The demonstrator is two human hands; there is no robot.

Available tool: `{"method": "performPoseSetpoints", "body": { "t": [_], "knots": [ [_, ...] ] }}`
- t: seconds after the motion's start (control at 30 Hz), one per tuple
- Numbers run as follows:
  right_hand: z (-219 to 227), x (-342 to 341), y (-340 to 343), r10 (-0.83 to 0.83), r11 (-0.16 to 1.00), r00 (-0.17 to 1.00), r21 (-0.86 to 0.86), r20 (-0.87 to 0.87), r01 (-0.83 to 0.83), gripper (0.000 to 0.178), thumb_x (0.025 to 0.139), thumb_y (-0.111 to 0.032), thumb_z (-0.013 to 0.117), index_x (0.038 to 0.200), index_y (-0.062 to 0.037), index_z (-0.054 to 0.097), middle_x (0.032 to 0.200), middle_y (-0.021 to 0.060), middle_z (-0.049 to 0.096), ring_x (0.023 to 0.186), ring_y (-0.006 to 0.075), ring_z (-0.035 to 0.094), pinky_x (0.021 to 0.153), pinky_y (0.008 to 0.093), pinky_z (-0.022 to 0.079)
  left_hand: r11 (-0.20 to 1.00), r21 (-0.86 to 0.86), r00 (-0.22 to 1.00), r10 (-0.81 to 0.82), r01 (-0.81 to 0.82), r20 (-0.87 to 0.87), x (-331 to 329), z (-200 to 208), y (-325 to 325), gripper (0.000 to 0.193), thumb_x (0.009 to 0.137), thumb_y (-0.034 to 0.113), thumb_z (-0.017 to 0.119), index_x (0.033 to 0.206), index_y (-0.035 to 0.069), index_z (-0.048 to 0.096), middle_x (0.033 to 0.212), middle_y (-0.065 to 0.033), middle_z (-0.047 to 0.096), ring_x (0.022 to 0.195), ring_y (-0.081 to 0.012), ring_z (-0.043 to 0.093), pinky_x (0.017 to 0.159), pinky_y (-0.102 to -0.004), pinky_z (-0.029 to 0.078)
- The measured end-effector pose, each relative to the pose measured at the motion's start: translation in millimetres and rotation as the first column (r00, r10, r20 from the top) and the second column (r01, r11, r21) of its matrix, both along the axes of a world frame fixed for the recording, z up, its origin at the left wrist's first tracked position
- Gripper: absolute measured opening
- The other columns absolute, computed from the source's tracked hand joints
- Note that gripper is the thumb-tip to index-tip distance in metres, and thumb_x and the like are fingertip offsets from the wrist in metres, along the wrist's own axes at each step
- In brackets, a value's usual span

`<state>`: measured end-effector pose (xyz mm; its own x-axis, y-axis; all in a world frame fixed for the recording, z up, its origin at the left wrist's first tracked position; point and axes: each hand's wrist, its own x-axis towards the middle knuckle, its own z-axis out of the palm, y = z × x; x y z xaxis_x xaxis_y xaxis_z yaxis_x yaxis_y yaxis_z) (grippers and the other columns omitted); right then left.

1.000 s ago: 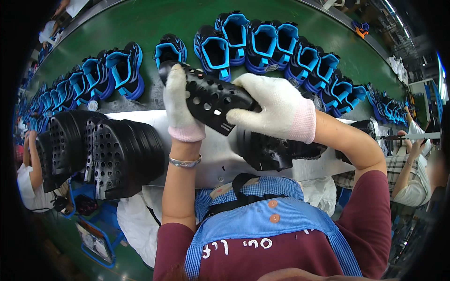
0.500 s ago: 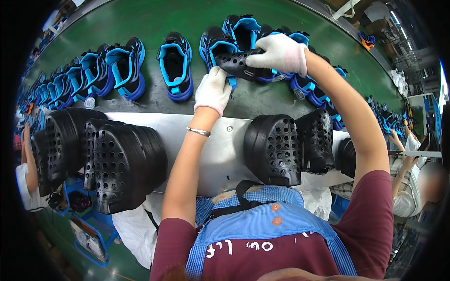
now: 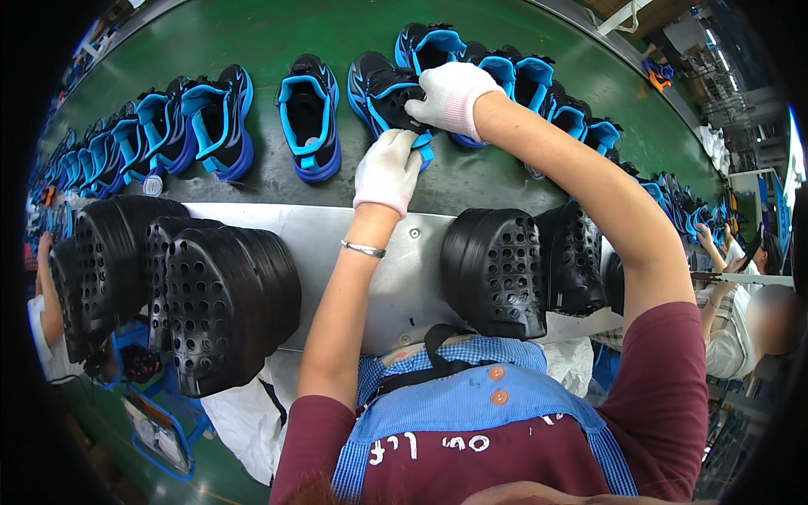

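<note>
A black and blue sneaker [image 3: 362, 87] lies on the green work surface in front of me, its toe pointing away. My left hand [image 3: 388, 171], in a white glove, pinches the light-blue heel tab of that sneaker. In my gloved right hand [image 3: 457, 99] is a black perforated plastic shoe insert [image 3: 394, 109]. Its front part sits inside the sneaker's opening, while my fingers cover the rear end. Just left of these stands another sneaker [image 3: 305, 139], untouched, with its blue-lined opening facing up.
On a metal shelf [image 3: 383, 290] before my body stand nested black insert stacks, left [image 3: 240, 303] and right [image 3: 497, 273]. Rows of matching sneakers [image 3: 215, 126] stretch along both sides of the green surface [image 3: 278, 29]. A person [image 3: 736, 337] sits at the far right.
My right hand has moved left, bringing the insert from above the sneaker down into its opening. My left hand stays at the heel. The sneakers appear shifted slightly left.
</note>
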<state>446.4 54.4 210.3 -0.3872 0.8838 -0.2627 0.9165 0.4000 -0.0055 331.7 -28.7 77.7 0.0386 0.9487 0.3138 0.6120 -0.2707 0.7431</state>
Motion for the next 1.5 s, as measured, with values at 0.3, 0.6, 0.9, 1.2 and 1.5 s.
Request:
{"method": "performPoseSetpoints", "body": {
  "t": [0.3, 0.6, 0.9, 1.2, 1.5],
  "knots": [
    [-11.9, 1.7, 29.4, -0.017, 0.995, 0.999, -0.103, -0.034, 0.014, 0.044, 0.081, -0.038, 0.056, 0.09, 0.0015, 0.073, 0.089, 0.0252, 0.069, 0.087, 0.0369, 0.069, 0.082, 0.0405, 0.055, 0.995, 0.032, 0.993, 0.089, -0.092, 0.079, -20.1, 29.0, 18.8, 0.012, 0.081, 0.012, 0.063, 0.086, 0.003, 0.071, 0.084, -0.0129, 0.068, 0.074, -0.0269, 0.067, 0.072, -0.0354, 0.054],
    [-22.5, 11.1, 46.6, -0.029, 0.984, 0.992, -0.179, -0.121, 0.007, 0.051, 0.078, -0.042, 0.054, 0.09, 0.0041, 0.072, 0.086, 0.0257, 0.069, 0.083, 0.0363, 0.069, 0.078, 0.04, 0.055, 0.913, -0.241, 0.903, -0.231, 0.33, 0.363, -52.9, 63.9, 74.3, 0.053, 0.083, 0.015, 0.066, 0.134, 0.01, 0.055, 0.11, -0.0107, 0.059, 0.099, -0.0173, 0.061, 0.089, -0.0309, 0.05],
    [-27.3, 2.5, 46.4, 0.047, 0.994, 0.992, -0.096, -0.117, -0.059, 0.044, 0.079, -0.037, 0.052, 0.085, 0.0018, 0.073, 0.084, 0.0232, 0.069, 0.081, 0.0356, 0.069, 0.078, 0.0409, 0.055, 0.993, -0.072, 0.988, 0.081, -0.091, -0.13, -38.6, 9.6, 139.2, 0.035, 0.092, 0.031, 0.052, 0.114, 0.009, 0.066, 0.108, -0.0197, 0.067, 0.103, -0.0383, 0.062, 0.09, -0.0446, 0.049],
    [-63.6, -25.9, 24.1, 0.072, 0.997, 0.996, 0.018, -0.051, -0.071, 0.022, 0.084, -0.017, 0.059, 0.09, -0.0018, 0.074, 0.093, 0.0195, 0.072, 0.089, 0.0335, 0.07, 0.078, 0.0406, 0.056, 0.927, -0.12, 0.929, 0.334, -0.354, -0.158, -24.8, 9.2, 126.7, 0.037, 0.092, 0.04, 0.052, 0.103, 0.009, 0.07, 0.103, -0.0169, 0.069, 0.099, -0.0367, 0.065, 0.088, -0.0438, 0.05],
    [-96.2, -21.2, 67.6, 0.065, 0.992, 0.997, -0.109, -0.042, -0.069, 0.023, 0.078, -0.011, 0.065, 0.096, -0.0011, 0.075, 0.104, 0.0201, 0.071, 0.097, 0.0331, 0.07, 0.083, 0.0397, 0.056, 0.903, 0.06, 0.901, 0.417, -0.426, 0.122, 6.9, 21.3, 27.4, 0.02, 0.086, 0.018, 0.07, 0.1, 0.004, 0.067, 0.093, -0.0101, 0.066, 0.079, -0.0186, 0.065, 0.074, -0.0316, 0.052]
  ]
}}
